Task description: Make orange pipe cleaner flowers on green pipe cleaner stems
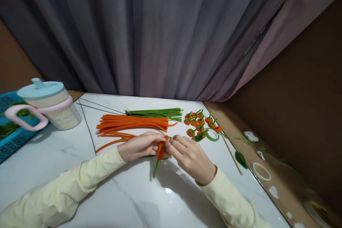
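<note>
Between my two hands is a small orange pipe-cleaner piece (161,150) with a green stem pointing down toward me. My left hand (145,145) is closed around its left side. On its right side, the bent fingers of my right hand (191,156) pinch at it; the fingertips are partly hidden. Just behind my left hand lies a thick bundle of orange pipe cleaners (130,123), with a few loose ones in front. A bundle of green pipe cleaners (157,113) lies beyond it. Several finished orange pieces with green stems (194,122) are grouped past my right hand.
A roll of green tape (212,135) and a thin wooden stick (233,156) lie at the right. At the left stand a lidded cup (60,114) and a blue basket (16,146). Beyond the table's right edge are a white ring (261,171) and a white case (251,136).
</note>
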`<state>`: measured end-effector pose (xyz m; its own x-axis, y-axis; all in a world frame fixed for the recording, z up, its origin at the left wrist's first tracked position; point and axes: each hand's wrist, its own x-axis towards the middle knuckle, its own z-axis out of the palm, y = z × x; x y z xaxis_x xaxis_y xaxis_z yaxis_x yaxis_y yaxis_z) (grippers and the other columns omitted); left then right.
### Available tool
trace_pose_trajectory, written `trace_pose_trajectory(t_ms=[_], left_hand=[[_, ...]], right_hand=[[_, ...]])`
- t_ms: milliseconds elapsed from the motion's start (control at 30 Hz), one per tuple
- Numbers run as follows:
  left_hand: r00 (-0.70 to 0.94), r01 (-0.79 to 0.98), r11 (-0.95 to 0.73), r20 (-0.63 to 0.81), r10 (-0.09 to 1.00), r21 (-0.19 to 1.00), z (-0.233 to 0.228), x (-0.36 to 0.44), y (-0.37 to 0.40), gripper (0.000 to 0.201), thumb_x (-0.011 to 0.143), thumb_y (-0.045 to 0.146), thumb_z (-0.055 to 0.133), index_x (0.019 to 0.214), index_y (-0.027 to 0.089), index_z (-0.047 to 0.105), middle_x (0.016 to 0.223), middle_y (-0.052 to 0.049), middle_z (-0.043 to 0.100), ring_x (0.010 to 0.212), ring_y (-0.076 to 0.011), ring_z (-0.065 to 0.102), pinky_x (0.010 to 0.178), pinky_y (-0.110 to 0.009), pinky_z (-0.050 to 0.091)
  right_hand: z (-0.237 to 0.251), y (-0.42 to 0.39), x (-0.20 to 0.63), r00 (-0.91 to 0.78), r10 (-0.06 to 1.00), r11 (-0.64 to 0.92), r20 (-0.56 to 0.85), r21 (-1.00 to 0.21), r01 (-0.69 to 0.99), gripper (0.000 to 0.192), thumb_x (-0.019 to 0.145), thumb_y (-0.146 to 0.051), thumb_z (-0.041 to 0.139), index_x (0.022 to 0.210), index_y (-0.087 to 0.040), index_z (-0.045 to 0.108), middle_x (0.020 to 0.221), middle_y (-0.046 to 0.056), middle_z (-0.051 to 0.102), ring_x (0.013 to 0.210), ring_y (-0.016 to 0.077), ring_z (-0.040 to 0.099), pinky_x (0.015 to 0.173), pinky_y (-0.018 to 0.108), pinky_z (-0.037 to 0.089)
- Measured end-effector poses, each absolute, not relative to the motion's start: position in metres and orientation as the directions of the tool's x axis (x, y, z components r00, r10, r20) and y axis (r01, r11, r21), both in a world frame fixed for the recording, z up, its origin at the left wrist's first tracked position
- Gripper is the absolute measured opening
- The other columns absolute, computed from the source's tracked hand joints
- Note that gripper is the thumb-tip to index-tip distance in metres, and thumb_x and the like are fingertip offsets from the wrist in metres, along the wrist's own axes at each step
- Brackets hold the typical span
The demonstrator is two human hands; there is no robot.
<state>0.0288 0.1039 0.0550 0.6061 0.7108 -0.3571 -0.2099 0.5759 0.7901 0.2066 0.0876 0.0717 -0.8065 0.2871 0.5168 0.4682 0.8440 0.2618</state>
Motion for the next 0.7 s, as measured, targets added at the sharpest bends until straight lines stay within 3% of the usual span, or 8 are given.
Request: trace_pose_trajectory(t_ms=[200,333,500,567,700], left_hand=[[0.627,-0.267,0.62,-0.355,0.693,0.738,0.056,0.03,0.105,0.029,0.079,0.04,0.054,0.066,0.016,0.044,0.057,0.004,0.042,0.048,-0.0076,0.037,0.052,-0.022,0.033],[0.654,-0.198,0.615,-0.365,0.663,0.763,0.056,0.032,0.101,0.036,0.081,0.048,0.049,0.066,0.017,0.041,0.058,0.005,0.036,0.047,-0.0073,0.03,0.051,-0.022,0.029],[0.614,0.078,0.244,-0.24,0.752,0.966,0.064,0.033,0.094,0.038,0.085,0.046,0.041,0.061,0.017,0.039,0.056,0.005,0.037,0.051,-0.0096,0.033,0.055,-0.025,0.031],[0.588,0.213,0.12,-0.225,0.777,0.97,0.07,0.032,0.093,0.035,0.085,0.042,0.04,0.06,0.017,0.04,0.057,0.004,0.04,0.053,-0.0103,0.036,0.056,-0.024,0.031],[0.587,0.312,0.055,-0.238,0.773,0.948,0.071,0.03,0.094,0.033,0.086,0.041,0.038,0.063,0.017,0.041,0.058,0.004,0.042,0.054,-0.0106,0.038,0.055,-0.024,0.031]], right_hand=[[0.073,0.089,0.207,-0.841,0.314,0.823,0.44,0.316,0.472,0.029,0.093,-0.009,0.03,0.092,-0.007,0.059,0.076,0.007,0.059,0.072,0.0185,0.049,0.056,0.03,0.035],[0.072,0.086,0.2,-0.854,0.293,0.823,0.43,0.341,0.455,0.029,0.093,-0.013,0.033,0.078,-0.012,0.058,0.072,0.005,0.057,0.066,0.0179,0.045,0.054,0.03,0.031],[0.068,0.086,0.198,-0.832,0.275,0.835,0.482,0.31,0.455,0.035,0.094,-0.011,0.031,0.068,-0.014,0.054,0.066,0.004,0.053,0.063,0.0165,0.042,0.054,0.029,0.028],[0.067,0.086,0.2,-0.818,0.292,0.841,0.495,0.273,0.466,0.036,0.093,-0.009,0.03,0.067,-0.014,0.053,0.064,0.003,0.051,0.062,0.0158,0.04,0.053,0.028,0.027],[0.067,0.088,0.203,-0.783,0.316,0.848,0.535,0.211,0.486,0.035,0.089,-0.004,0.03,0.065,-0.015,0.052,0.059,0.002,0.047,0.061,0.0154,0.037,0.053,0.028,0.025]])
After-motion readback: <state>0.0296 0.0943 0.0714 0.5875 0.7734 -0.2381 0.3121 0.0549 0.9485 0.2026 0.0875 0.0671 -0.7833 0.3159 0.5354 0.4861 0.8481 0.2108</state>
